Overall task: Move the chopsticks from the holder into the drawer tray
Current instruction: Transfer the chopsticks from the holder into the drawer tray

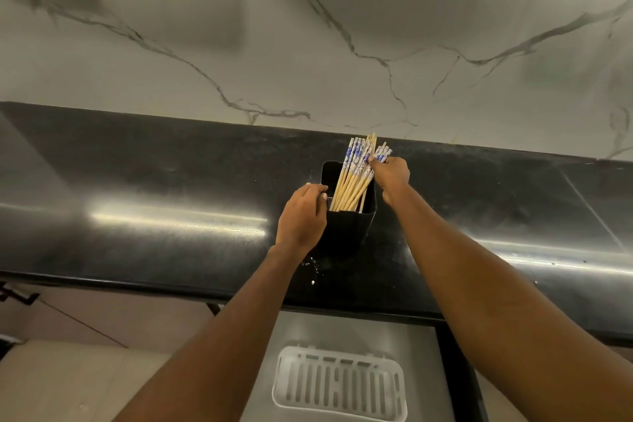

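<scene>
A bundle of chopsticks (354,178), pale wood with blue-and-white patterned tops, is seen standing in a black rectangular holder (347,229) on a dark polished tabletop (137,202), leaning toward the right hand (390,176). The upper ends of the bundle are gripped by that hand, its fingers closed round the patterned tops just above the holder's far right corner. The holder is steadied by the left hand (301,216), whose fingers are curled over the near left rim. The lower ends of the chopsticks are seen inside the holder, so nothing can be said to have been lifted out. Below both forearms, on the near side of the hands, an open drawer (421,349) is shown under the tabletop edge, and a white slotted drawer tray (399,384) is laid in it; no chopstick is seen in the tray. The task is judged to be at its opening step: the bundle is grasped, while the lift, the carry toward the person and the placing in the tray are all left to be done.
</scene>
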